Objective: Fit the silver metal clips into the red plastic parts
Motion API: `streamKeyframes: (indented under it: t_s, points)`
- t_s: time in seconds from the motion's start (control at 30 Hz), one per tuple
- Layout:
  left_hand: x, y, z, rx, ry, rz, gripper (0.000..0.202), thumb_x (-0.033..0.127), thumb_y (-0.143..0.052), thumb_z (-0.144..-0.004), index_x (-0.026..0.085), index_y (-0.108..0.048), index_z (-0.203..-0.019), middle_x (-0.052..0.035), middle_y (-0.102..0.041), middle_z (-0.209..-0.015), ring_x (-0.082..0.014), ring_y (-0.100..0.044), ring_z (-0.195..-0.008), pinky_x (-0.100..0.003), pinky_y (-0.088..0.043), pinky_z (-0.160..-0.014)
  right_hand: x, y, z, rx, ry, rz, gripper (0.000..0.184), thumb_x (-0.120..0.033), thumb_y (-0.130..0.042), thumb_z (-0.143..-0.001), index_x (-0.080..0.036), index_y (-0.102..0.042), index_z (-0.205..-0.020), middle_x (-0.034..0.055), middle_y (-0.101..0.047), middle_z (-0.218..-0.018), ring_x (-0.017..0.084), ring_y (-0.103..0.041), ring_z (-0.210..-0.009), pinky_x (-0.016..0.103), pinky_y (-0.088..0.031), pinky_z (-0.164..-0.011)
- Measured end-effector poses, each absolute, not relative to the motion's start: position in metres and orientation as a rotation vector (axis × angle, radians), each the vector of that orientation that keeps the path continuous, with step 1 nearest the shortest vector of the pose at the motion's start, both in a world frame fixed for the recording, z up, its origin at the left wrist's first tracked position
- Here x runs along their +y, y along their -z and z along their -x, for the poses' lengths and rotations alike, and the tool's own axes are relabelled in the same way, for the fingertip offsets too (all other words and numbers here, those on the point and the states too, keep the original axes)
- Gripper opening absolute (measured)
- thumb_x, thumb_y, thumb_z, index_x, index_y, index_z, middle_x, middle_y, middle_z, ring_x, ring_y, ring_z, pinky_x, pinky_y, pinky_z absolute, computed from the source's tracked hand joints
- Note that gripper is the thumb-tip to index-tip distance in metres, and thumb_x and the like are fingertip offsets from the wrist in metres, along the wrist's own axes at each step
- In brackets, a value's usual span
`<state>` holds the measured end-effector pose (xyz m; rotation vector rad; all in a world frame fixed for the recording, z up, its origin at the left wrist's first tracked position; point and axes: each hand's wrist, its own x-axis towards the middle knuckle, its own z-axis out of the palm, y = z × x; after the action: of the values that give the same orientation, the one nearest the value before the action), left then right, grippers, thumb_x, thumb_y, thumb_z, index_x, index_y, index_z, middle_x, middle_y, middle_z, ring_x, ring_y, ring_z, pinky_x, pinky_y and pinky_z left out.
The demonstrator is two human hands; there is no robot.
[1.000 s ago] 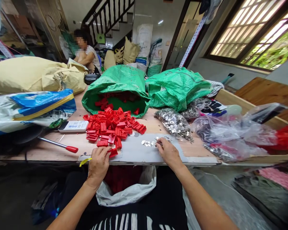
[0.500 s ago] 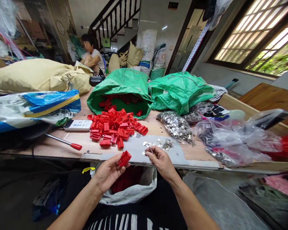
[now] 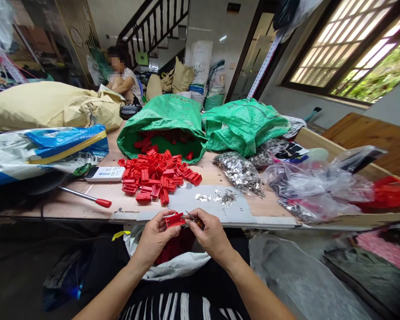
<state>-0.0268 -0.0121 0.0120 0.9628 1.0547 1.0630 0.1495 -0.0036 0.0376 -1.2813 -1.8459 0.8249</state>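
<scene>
Between the fingers and thumb of my left hand (image 3: pixel 160 233) is a red plastic case (image 3: pixel 174 219), its hollow side turned up. My right hand (image 3: pixel 208 233) is closed round a small tool (image 3: pixel 196 219) with a thin pointed metal shaft and a brownish handle. Its thumb and fingertip meet the case's right end, where a bit of shiny metal shows; its shape is too small to tell. Beyond my hands lies a heap of similar red cases (image 3: pixel 153 173). Small flat metal pieces (image 3: pixel 226 197) are scattered on a grey sheet (image 3: pixel 186 202). An open white sack (image 3: pixel 176 269) in my lap holds more red pieces.
A green sack (image 3: pixel 166 111) with red cases opens toward me; another green sack (image 3: pixel 243 124) lies beside it. Right of the heap is a clear bag of metal pieces (image 3: pixel 240 171). A red-tipped lever (image 3: pixel 102 203) juts out at left. A person (image 3: pixel 122 80) sits in the background.
My right hand has moved left from near the metal pieces to the case. My left hand has turned the case so its hollow side shows. The view has shifted slightly.
</scene>
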Motion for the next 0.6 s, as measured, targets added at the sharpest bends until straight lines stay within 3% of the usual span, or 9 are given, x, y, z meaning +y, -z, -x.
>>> streamKeyframes:
  t_s: [0.1,0.27,0.6]
  points:
    - [-0.0143,-0.0096,0.0287,1.275,-1.172,-1.468,0.036,0.035,-0.067,-0.077,0.02,-0.061,-0.109,-0.0077,-0.073,-0.102,-0.0214,-0.069,-0.091,-0.035,-0.055,-0.084,-0.0038,-0.0371,-0.149,-1.885,-0.776,1.278,0.008,-0.02,-0.053,-0.086,-0.02,-0.061,-0.087,0.001,-0.066,-0.081,0.012,-0.057,-0.069,0.024,-0.044,-0.066]
    - [-0.0153,-0.01,0.0327,1.366,-1.305,-2.108,0.029,0.028,-0.062,-0.083,0.02,-0.061,-0.111,-0.0074,-0.073,-0.099,-0.0204,-0.069,-0.09,-0.032,-0.055,-0.082,-0.0035,-0.0386,-0.15,-1.98,-0.71,1.238,0.011,-0.016,-0.052,-0.086,-0.02,-0.061,-0.089,0.0023,-0.065,-0.082,0.015,-0.06,-0.076,0.025,-0.045,-0.07]
    - [-0.0155,-0.0075,0.0336,1.312,-1.246,-2.356,0.032,0.017,-0.055,-0.085,0.02,-0.056,-0.117,-0.0074,-0.071,-0.1,-0.0199,-0.068,-0.09,-0.031,-0.054,-0.081,-0.0024,-0.0354,-0.1511,-2.114,-0.577,1.104,0.016,-0.013,-0.05,-0.087,-0.021,-0.062,-0.094,0.0046,-0.064,-0.086,0.016,-0.06,-0.083,0.028,-0.048,-0.075]
